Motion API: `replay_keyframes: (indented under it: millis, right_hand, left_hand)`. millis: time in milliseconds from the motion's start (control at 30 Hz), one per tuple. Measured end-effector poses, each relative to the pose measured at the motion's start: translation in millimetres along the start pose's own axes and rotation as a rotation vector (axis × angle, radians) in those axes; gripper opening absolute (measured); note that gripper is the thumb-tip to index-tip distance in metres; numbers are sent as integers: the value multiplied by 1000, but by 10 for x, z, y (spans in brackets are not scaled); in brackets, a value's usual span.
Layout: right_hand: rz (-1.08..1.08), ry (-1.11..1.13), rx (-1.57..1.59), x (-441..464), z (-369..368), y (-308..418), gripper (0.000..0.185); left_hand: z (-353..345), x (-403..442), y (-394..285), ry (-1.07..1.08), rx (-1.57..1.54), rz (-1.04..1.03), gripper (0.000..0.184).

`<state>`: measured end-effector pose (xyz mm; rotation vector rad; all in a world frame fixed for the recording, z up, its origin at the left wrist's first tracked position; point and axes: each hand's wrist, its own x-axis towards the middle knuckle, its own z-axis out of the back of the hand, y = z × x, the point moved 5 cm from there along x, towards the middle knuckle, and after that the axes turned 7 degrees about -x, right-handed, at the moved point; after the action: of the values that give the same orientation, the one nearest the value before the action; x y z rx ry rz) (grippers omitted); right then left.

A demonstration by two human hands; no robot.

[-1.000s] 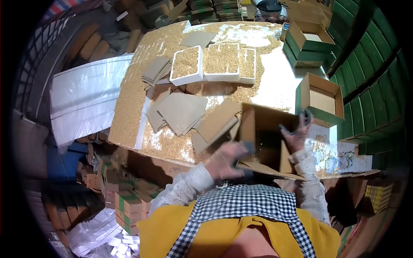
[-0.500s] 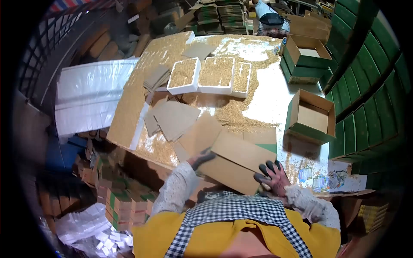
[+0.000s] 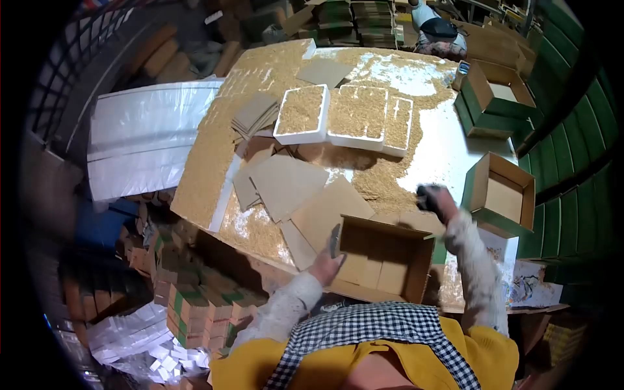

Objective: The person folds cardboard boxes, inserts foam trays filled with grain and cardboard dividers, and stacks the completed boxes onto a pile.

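An open cardboard box (image 3: 380, 260) stands upright at the table's front edge, its inside facing up. My left hand (image 3: 329, 260) holds the box's left wall, thumb apart from the dark-tipped fingers. Beyond the box's right back corner, my right hand (image 3: 437, 203) hovers over the table; its dark fingertips are curled, and what they hold, if anything, cannot be made out. Flat cardboard sheets (image 3: 288, 185) lie left of the box. Behind them stand white trays (image 3: 300, 116) filled with small golden pieces.
Green-sided open boxes (image 3: 500, 195) stand along the table's right side, beside tall green stacks (image 3: 565, 221). Golden pieces (image 3: 214, 149) cover the table's left part. A plastic-wrapped white stack (image 3: 149, 140) is at the left. Another person (image 3: 442, 32) bends beyond the table.
The box near me has been turned from closed side up to open side up. My right hand has left it and moved forward; my left hand has shifted right with the box.
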<state>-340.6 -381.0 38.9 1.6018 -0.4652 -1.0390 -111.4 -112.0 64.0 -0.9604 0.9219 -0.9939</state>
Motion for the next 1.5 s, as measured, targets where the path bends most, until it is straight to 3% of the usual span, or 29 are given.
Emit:
replay_keyframes:
  millis: [33, 67, 200, 267, 300, 400, 433, 567, 600, 700, 733, 800, 933, 1033, 1067, 1100, 1133, 1200, 1233, 1267, 1300, 1333, 1367, 1400, 1433, 1467, 1500]
  right_hand:
    - [-84, 248, 317, 68, -426, 502, 53]
    - [-231, 228, 383, 264, -849, 721, 51]
    - [-323, 61, 299, 1771, -1740, 112, 70]
    - [-347, -217, 681, 2018, -2041, 229, 75]
    - [-323, -358, 856, 2117, -2197, 313, 77]
    - [20, -342, 1002, 2499, -1740, 148, 57]
    - [145, -364, 1103, 2398, -1518, 306, 44]
    - [213, -207, 905, 1499, -577, 497, 46]
    - [216, -198, 837, 1152, -349, 507, 47]
    - [229, -264, 650, -108, 282, 447, 49]
    - [172, -252, 648, -592, 253, 613, 48]
    - [142, -313, 479, -1493, 156, 879, 46]
    - [196, -401, 84, -2387, 226, 621, 43]
    - [117, -411, 92, -2523, 97, 408, 37]
    - [94, -418, 97, -2528, 27, 339, 36]
    - [5, -397, 166, -2381, -55, 257, 40]
    - [56, -291, 90, -2212, -210, 317, 44]
    - [45, -288, 69, -1872, -411, 22, 49]
    - [-16, -240, -131, -1631, -250, -438, 54]
    - [50, -322, -286, -1552, -310, -450, 55]
    - [108, -409, -442, -1509, -418, -432, 55]
    - [163, -525, -715, -1510, -486, -505, 53]
    - [206, -636, -993, -1538, -568, -550, 51]
    - [262, -614, -892, -1590, -641, -327, 54]
    - [317, -682, -906, -1619, -685, -276, 55]
    - [401, -788, -927, -1711, -707, -307, 52]
    - [310, -761, -837, -1783, -687, -195, 48]
  left_hand:
    - [-22, -39, 109, -25, -33, 19, 76]
    - [-15, -22, 216, -44, -60, 27, 73]
    - [25, 181, 240, -57, -99, -19, 65]
    - [42, 215, 169, -64, -112, 1, 63]
    - [37, 203, 210, -66, -93, 5, 62]
    - [31, 198, 330, -64, -155, 9, 60]
    - [58, 255, 285, -73, -222, 34, 60]
    - [-28, 249, 329, -122, -444, 131, 58]
    - [-50, 268, 288, -184, -679, 194, 57]
    - [-255, 287, 418, -221, -819, 143, 53]
    - [-249, 272, 321, -211, -985, 320, 54]
    - [-269, 220, 149, -197, -1082, 471, 55]
    - [-282, 314, -128, -145, -810, 265, 59]
    - [-416, 343, 194, -203, -858, 197, 58]
    - [-538, 270, 190, -57, -1390, 353, 58]
    - [-592, 262, 278, 43, -1183, 232, 56]
    - [-560, 194, 190, 100, -1189, 157, 55]
    - [-330, 5, -46, 215, -1187, 14, 51]
    - [-130, 101, 57, 133, -644, -173, 45]
    - [72, 189, 163, -22, -96, -303, 39]
    - [221, 532, 865, -108, -547, 0, 34]
    - [406, 611, 695, -253, -233, -48, 42]
    - [606, 773, 674, -346, 358, -42, 62]
    - [710, 910, 629, -468, 816, 70, 86]
    - [828, 1163, 899, -503, 921, 10, 100]
    - [920, 1346, 1112, -424, 892, 78, 109]
    - [957, 1507, 1309, -299, 918, 255, 111]
